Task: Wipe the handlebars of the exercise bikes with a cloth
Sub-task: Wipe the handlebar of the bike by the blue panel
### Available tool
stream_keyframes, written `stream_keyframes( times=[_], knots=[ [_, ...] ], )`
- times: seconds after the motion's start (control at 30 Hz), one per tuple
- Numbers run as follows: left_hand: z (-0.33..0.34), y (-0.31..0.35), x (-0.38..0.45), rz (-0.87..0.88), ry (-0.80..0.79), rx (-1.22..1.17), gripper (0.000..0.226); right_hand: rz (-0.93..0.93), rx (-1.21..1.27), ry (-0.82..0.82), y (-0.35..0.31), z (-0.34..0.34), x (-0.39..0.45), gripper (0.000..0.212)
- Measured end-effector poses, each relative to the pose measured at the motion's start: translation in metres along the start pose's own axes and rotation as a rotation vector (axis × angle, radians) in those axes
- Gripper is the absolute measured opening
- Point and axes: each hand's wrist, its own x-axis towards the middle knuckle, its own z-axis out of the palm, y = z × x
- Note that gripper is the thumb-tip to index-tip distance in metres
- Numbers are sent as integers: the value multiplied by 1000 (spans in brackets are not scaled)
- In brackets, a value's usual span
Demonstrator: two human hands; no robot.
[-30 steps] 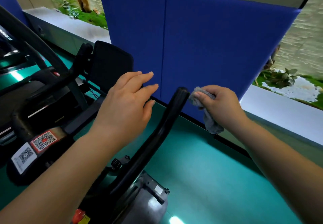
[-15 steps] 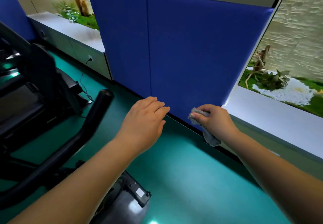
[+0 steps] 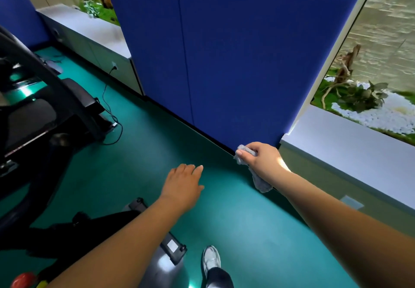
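Handlebar gone from view, right hand (image 3: 260,156) gripping cloth (image 3: 260,181)

I stand in a gym, an indoor fitness room; the floor (image 3: 139,153) under me is smooth teal sports flooring that shines back the lights; to my left is a black exercise machine (image 3: 42,112) with a thick slanted frame, and a power cable (image 3: 112,117) runs from it to a wall socket (image 3: 114,65); nearer my feet is the black and grey base of an exercise bike (image 3: 166,263); ahead a blue padded panel (image 3: 235,52) stands on the floor; a low grey ledge (image 3: 350,153) runs along the wall, and behind it lies a small decorative garden of white pebbles (image 3: 381,112), moss and driftwood against a pale stone wall.
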Motion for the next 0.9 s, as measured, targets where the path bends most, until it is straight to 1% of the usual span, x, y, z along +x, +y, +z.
stream_keyframes(
  times=[0.17, 0.27, 0.37, 0.53, 0.7, 0.9],
  knots=[
    [12, -12, 56, -18, 2, 23, 60, -20, -38, -30, 8, 2, 55, 34],
    [18, -17, 85, -35, -10, 38, 60, 2, -30, -27, 16, 0, 89, 33],
    [19, -23, 110, -54, -30, -13, 60, 6, -55, -20, 20, -2, 122, 32],
    [14, -35, 148, -115, -35, -70, 59, -31, -59, -108, 11, 2, 185, 30],
    [12, -56, 197, -214, -39, -51, 59, -118, -77, -239, 1, 13, 267, 30],
    [3, -78, 258, -446, -60, -117, 58, -190, -73, -369, -11, 19, 369, 24]
  ],
)
